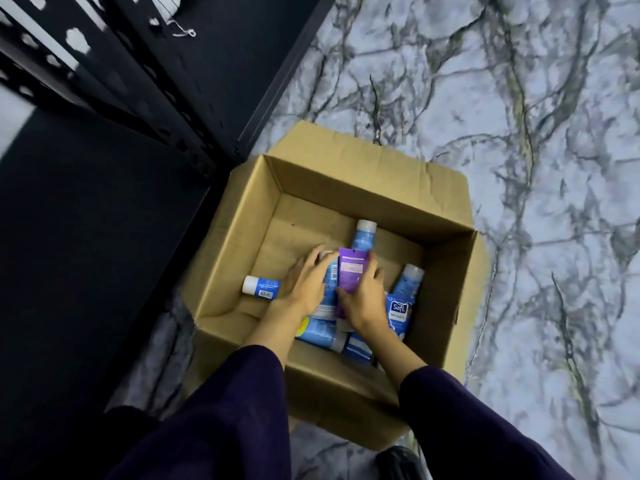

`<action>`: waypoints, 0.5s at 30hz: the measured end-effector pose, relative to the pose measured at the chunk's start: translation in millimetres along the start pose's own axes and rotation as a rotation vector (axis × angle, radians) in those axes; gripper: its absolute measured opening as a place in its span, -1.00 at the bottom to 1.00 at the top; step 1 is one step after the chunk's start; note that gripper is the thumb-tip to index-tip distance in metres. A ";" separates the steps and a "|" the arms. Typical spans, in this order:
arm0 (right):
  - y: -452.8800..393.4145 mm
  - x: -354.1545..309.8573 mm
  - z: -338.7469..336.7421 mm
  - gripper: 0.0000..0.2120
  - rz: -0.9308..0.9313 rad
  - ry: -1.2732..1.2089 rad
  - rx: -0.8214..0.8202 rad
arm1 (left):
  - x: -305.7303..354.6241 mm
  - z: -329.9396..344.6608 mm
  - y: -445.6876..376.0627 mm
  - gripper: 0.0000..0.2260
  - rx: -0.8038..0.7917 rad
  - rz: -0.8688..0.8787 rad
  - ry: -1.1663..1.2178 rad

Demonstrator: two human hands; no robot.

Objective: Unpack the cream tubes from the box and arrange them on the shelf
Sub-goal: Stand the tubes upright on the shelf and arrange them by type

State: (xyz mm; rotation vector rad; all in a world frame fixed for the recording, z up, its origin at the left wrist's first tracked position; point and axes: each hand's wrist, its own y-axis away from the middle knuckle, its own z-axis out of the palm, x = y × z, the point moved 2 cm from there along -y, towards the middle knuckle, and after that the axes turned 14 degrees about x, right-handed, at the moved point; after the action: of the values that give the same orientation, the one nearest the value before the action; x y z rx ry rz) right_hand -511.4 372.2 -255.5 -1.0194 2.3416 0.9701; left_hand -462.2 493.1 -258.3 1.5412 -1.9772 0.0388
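Marbled grey-white floor [519,168] carries an open cardboard box [446,271], with a black metal shelf [104,202] just left of it. Inside, the left hand [304,285] lies fingers-straight on blue cream tubes [398,306], while the right hand [363,296] curls round a purple tube [351,268]. Another blue tube [363,233] lies farther in.

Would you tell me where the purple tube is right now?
In the head view, the purple tube is near the middle of the open cardboard box, gripped by the right hand, with the left hand beside it on blue tubes.
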 end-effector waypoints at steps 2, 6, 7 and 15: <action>4.3 1.6 3.4 -0.20 0.013 -0.039 0.057 | -4.2 -4.2 -4.1 -0.39 -0.070 0.080 -0.194; 8.6 4.1 7.0 -0.26 0.047 -0.151 0.131 | -14.1 -12.6 -6.6 -0.32 -0.058 0.156 -0.407; 7.8 5.5 6.4 -0.28 0.049 -0.176 0.139 | -16.7 -13.6 -6.7 -0.32 -0.043 0.162 -0.422; 4.2 13.0 -0.9 -0.37 -0.004 -0.289 0.129 | -20.7 -8.6 -8.3 -0.40 -0.069 0.371 -0.592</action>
State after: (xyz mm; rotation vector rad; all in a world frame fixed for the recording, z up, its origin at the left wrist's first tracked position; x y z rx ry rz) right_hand -523.1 367.5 -260.8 -0.7770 2.1315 0.8872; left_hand -448.4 511.7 -264.2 1.2061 -2.6738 -0.3686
